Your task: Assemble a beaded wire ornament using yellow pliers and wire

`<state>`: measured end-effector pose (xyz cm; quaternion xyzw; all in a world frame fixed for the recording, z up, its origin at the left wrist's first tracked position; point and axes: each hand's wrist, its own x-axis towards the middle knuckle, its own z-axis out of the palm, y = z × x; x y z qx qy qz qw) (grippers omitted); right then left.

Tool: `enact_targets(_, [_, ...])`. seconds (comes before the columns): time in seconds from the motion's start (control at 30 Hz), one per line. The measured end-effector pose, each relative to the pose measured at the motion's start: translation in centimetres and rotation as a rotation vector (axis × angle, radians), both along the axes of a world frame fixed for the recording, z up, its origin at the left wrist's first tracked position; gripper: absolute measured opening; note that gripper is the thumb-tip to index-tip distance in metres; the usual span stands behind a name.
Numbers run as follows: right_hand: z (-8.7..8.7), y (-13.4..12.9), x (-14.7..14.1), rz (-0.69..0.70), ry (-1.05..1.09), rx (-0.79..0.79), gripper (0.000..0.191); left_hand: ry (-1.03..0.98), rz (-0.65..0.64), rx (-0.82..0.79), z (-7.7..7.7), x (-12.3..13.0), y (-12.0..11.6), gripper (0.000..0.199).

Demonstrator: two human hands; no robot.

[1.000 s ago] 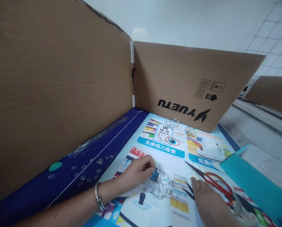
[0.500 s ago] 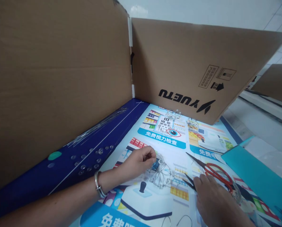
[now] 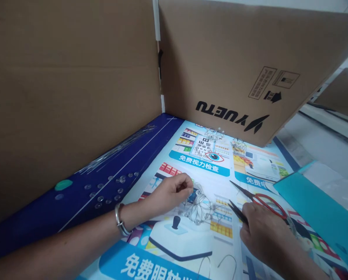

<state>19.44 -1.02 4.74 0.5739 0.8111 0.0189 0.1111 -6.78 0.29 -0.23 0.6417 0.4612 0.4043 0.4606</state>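
Note:
My left hand (image 3: 178,190) has its fingers pinched at the upper left edge of a wire-and-bead piece (image 3: 199,209), a round spray of thin looped wires with clear beads and a blue centre. Its fingertips hide what exactly they grip. Dark-jawed pliers (image 3: 237,211) point up and left from my right hand (image 3: 263,229), which is closed around their handles; the jaws are apart from the looped wires. Just beyond that hand lie scissors (image 3: 269,205) with red handles and dark blades, partly hidden by the hand.
Loose clear beads (image 3: 100,199) and a bundle of straight wires (image 3: 118,149) lie on the blue strip at left. More beaded wire pieces (image 3: 215,135) rest near the back cardboard panel (image 3: 220,66). Bent wires (image 3: 228,261) lie in front, and a teal folder (image 3: 317,206) at right.
The view has tipped down slightly. My right hand and the pliers have shifted a little farther from me, covering more of the scissors' handles. The left hand keeps its pinch.

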Motion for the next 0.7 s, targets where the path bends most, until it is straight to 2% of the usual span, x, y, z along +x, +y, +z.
enact_targets(0.23, [-0.44, 0.49, -0.21, -0.046, 0.062, -0.072, 0.014, -0.001, -0.003, 0.009, 0.12, 0.03, -0.06, 0.003])
enact_targets(0.37, [-0.73, 0.91, -0.10, -0.038, 0.157, -0.019, 0.009, 0.001, -0.012, 0.017, 0.09, -0.06, 0.01, 0.004])
enact_targets(0.5, [-0.30, 0.98, 0.16, -0.016, 0.357, 0.001, 0.012, 0.004, -0.017, 0.025, 0.02, -0.05, 0.02, 0.003])
enact_targets(0.7, [0.18, 0.73, 0.15, -0.102, 0.740, 0.057, 0.020, 0.001, -0.002, 0.017, -0.01, 0.07, -0.03, 0.004])
